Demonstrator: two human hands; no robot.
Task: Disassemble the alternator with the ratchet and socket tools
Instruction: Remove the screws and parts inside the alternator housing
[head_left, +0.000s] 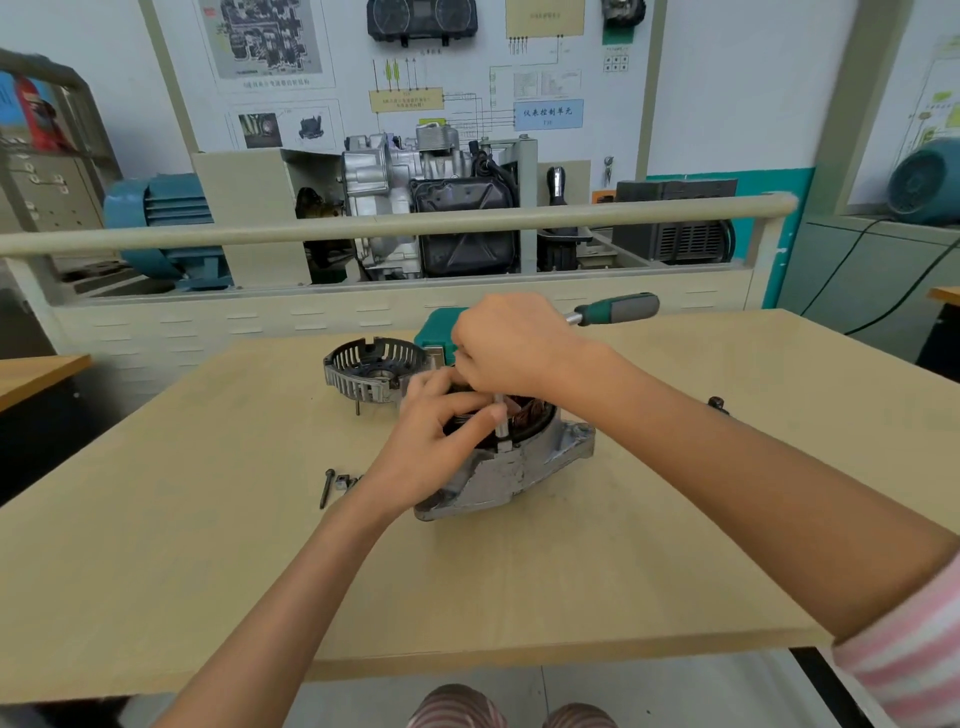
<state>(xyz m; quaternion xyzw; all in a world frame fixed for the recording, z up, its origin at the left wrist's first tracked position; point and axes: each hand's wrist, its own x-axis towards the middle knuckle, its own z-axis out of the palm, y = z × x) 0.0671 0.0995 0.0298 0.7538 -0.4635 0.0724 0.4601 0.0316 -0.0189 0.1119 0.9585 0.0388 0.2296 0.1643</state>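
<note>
A person's two bare arms reach forward over a pale wooden table toward the alternator housing, a grey cast-metal shell with copper windings showing inside, which sits directly under both hands. The right hand is curled over the head of a ratchet, whose green and grey handle sticks out to the far right of that hand; a slim silver socket extension drops straight down from beneath the hand to the housing rim. The left hand rests on the near left side of the housing, its fingers bent around the rim and the forefinger reaching across to touch the extension, steadying it. Just beyond the left hand lies a removed end cover, slotted and round. Near the left wrist, toward its left, lie a long dark bolt and small loose hardware. A green tool case peeks out behind the right hand. The step under way appears to be loosening a through bolt at the housing rim. Next, the socket likely needs to stay squarely seated while the handle swings, with the left hand bracing the housing against turning.
</note>
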